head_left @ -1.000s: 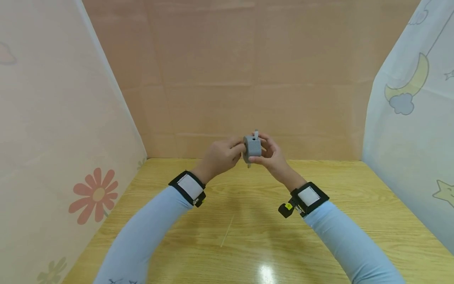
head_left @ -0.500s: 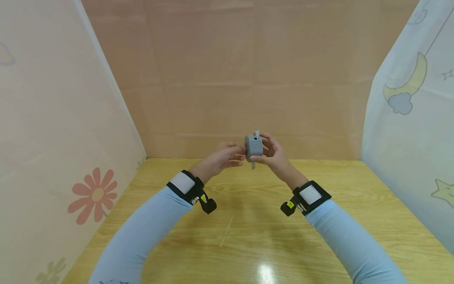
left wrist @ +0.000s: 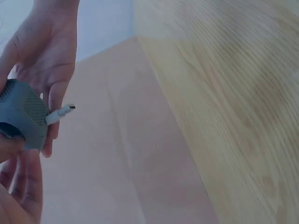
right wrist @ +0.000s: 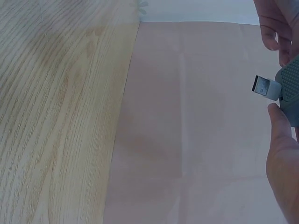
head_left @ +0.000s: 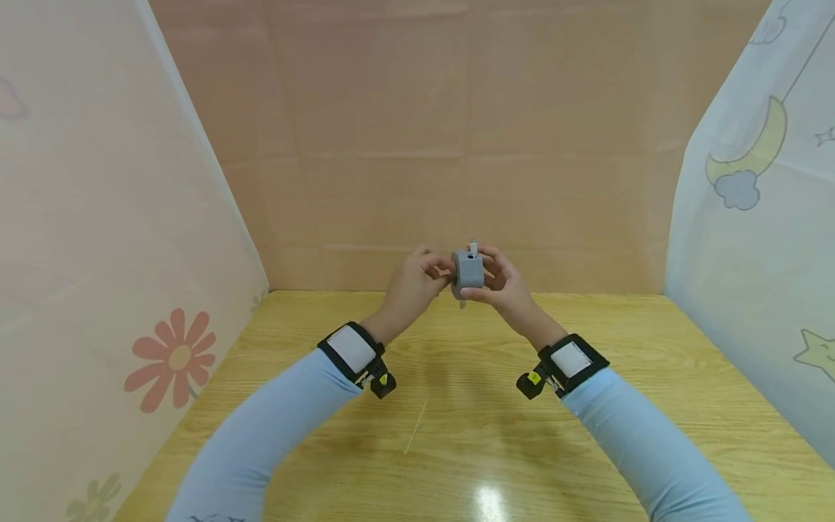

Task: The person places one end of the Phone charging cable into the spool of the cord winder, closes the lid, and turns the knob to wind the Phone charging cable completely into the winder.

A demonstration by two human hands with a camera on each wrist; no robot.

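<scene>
the right hand (head_left: 501, 284) cradles a small grey retractable cable reel (head_left: 467, 271) between thumb and curled fingers, up in the air above the far edge of the table (head_left: 457, 406). the left hand (head_left: 412, 284) meets it from the other side, fingertips pinching at the reel's left face. the step in hand looks like working the cable out of, or back into, the housing; the next move probably calls for a steady hold by the right hand while the left pulls straight along the cable's line, not at an angle. the head view shows both hands and a white stub (head_left: 472, 248) on top. the left wrist view shows a slim plug tip (left wrist: 65, 110) poking from the reel (left wrist: 21, 119), while the right wrist view shows a broader usb plug (right wrist: 266, 87) at the opposite end
</scene>
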